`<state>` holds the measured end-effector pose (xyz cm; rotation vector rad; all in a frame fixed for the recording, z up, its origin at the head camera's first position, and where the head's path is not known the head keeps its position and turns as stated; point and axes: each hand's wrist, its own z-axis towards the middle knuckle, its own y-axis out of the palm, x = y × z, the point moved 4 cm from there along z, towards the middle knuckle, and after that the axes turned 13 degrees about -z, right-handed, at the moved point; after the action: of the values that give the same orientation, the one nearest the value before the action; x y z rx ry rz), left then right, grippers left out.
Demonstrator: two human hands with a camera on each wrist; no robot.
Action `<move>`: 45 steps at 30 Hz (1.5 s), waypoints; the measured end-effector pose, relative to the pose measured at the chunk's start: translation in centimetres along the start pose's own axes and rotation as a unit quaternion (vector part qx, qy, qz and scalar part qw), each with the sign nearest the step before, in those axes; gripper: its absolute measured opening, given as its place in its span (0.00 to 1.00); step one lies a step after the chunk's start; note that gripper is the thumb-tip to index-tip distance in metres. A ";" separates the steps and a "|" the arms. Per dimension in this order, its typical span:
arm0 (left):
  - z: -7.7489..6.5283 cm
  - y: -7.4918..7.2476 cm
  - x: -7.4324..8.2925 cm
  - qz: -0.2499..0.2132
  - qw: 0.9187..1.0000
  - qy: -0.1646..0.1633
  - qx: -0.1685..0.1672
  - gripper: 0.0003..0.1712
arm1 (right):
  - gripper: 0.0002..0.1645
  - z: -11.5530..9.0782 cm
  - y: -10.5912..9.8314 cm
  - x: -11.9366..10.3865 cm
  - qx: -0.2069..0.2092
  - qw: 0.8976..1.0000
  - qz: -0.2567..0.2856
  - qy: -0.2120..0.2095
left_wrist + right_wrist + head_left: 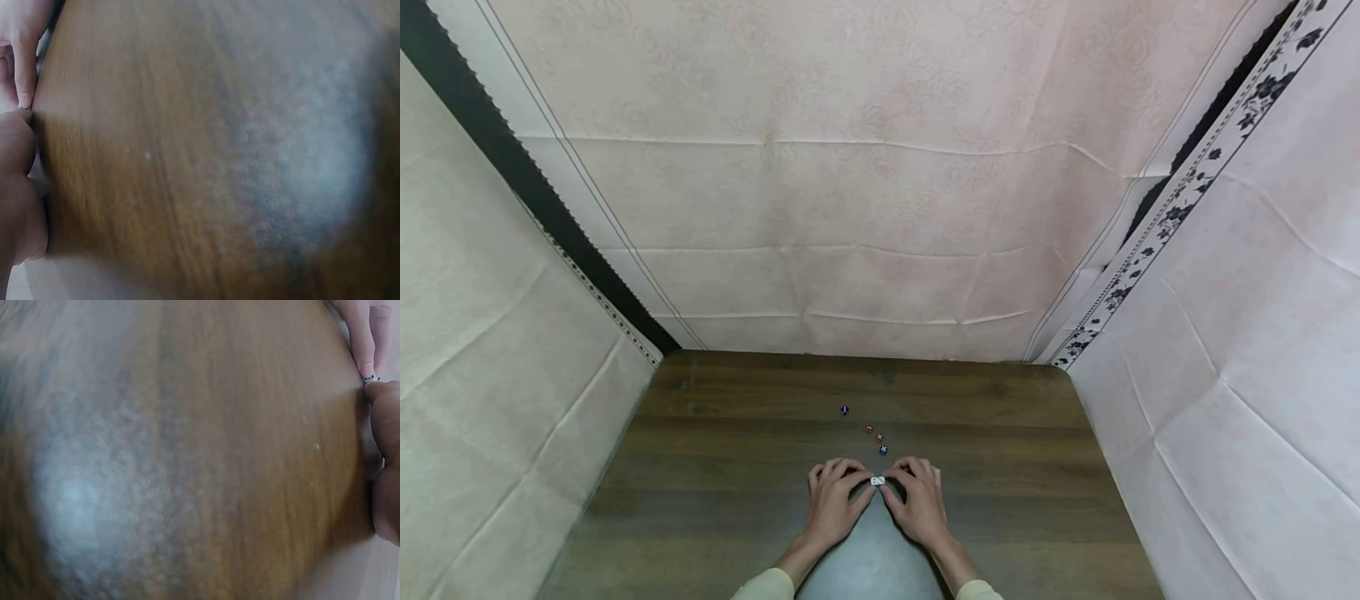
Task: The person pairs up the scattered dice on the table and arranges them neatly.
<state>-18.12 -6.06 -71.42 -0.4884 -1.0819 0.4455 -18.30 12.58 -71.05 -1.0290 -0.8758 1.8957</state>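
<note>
Two white dice (877, 481) sit side by side, touching or nearly so, between the hands in the head view. My left hand (833, 507) pinches the left die with thumb and index fingertip. From the other side, my right hand (922, 508) holds the right die the same way. In the right wrist view a small part of a white die (370, 379) with dark pips shows between fingertips; the rest is covered. Just beyond the hands lies a blue die (883, 450), with a red die (880, 437) close behind it.
Farther back on the wooden table (715, 467) are another red die (869, 429) and another blue die (845, 410). Pale patterned cloth (880, 192) hangs behind the table's far edge. More cloth (1247, 400) stands along the right side and the left.
</note>
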 end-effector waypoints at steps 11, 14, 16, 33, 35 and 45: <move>0.1 0.0 0.0 -0.001 1.000 -0.009 -0.007 0.09 | 0.11 0.1 0.0 0.1 -0.020 1.000 0.007 0.014; 0.0 0.0 0.0 -0.002 1.000 -0.010 -0.008 0.09 | 0.11 0.1 0.0 0.1 -0.019 1.000 0.007 0.014; 0.0 0.0 0.0 -0.003 1.000 -0.010 -0.009 0.09 | 0.12 0.1 0.0 0.0 -0.021 1.000 0.006 0.015; 0.1 0.1 -0.2 0.000 1.000 -0.015 -0.010 0.10 | 0.13 1.9 -1.1 1.1 0.011 0.997 0.072 0.038; 0.0 0.1 -0.2 0.000 1.000 -0.013 -0.008 0.10 | 0.13 2.5 -1.1 1.3 0.008 0.997 0.069 0.045; 0.0 0.2 -0.6 -0.006 1.000 0.000 -0.001 0.10 | 0.13 4.7 -0.3 1.9 -0.058 0.994 0.055 0.074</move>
<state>-18.36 -6.22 -71.97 -0.4842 -1.0843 0.4346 -23.03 13.50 -69.42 -1.2944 -0.8657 1.8473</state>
